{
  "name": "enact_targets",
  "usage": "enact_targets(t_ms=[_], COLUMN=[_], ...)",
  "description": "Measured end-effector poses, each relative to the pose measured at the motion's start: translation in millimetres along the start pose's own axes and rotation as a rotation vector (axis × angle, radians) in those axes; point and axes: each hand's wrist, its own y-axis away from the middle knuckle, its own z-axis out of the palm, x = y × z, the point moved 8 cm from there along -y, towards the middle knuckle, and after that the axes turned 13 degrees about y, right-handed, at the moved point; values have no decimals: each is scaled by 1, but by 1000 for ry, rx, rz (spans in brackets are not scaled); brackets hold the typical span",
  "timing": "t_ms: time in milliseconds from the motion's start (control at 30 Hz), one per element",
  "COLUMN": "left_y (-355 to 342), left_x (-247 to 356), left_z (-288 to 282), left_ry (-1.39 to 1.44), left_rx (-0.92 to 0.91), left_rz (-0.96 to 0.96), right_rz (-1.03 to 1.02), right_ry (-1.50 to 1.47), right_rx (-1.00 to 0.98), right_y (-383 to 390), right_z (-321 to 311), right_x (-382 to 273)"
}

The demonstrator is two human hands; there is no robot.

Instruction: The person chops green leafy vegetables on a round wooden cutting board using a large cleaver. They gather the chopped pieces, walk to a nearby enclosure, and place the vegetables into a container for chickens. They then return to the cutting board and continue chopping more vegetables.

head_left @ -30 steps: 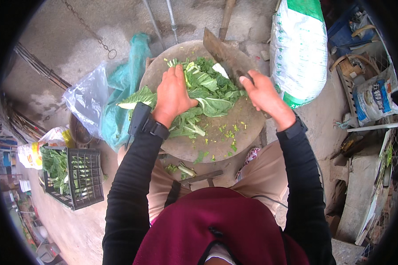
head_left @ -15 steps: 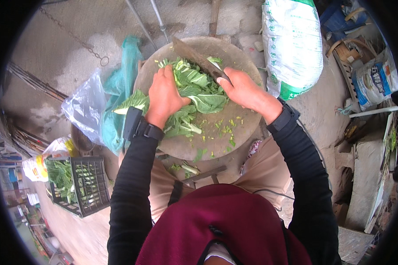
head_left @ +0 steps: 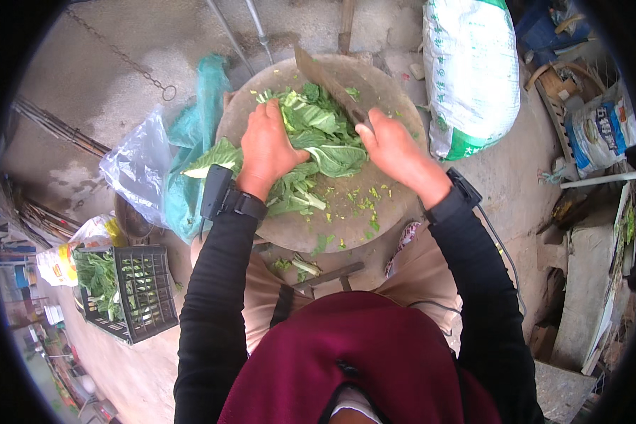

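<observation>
A heap of leafy greens (head_left: pixel 336 160) lies on a round chopping board (head_left: pixel 396 92), some leaves whole and some cut. My left hand (head_left: pixel 267 147) is closed over the heap's left side and presses the leaves together, its thumb pointing right. In my right hand (head_left: pixel 396 150) is the handle of a cleaver (head_left: pixel 328 81). The broad dark blade slants up to the left, along the heap's upper right edge. Small chopped bits (head_left: pixel 364 205) are scattered over the board's lower right part.
A black crate (head_left: pixel 145 293) with more greens stands at lower left. Teal netting (head_left: pixel 198 141) and a clear plastic bag (head_left: pixel 138 166) lie left of the board. Beyond its right edge is a full white-and-green sack (head_left: pixel 470 78). My knees flank the board's near side.
The cleaver and my right hand have shifted slightly to the right, with the blade turned a little steeper. My left hand stays on the leaves.
</observation>
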Motion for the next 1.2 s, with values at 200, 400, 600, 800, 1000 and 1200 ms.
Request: enact_targets(t_ms=[200, 400, 600, 800, 1000, 1200], left_y=[2, -4, 9, 14, -3, 0], left_x=[-1, -4, -6, 0, -15, 0], left_z=[-1, -5, -13, -9, -10, -1], left_ry=[28, 59, 116, 64, 62, -46], left_rx=[8, -75, -117, 33, 151, 154], left_rz=[10, 8, 91, 96, -68, -55], right_rz=[-161, -126, -17, -18, -96, -76], right_ry=[-134, 120, -48, -99, -135, 49], right_rx=[62, 34, -166, -114, 141, 2], right_y=[-23, -24, 27, 12, 23, 43], right_z=[-31, -29, 0, 2, -27, 8], right_x=[14, 51, 32, 8, -3, -17])
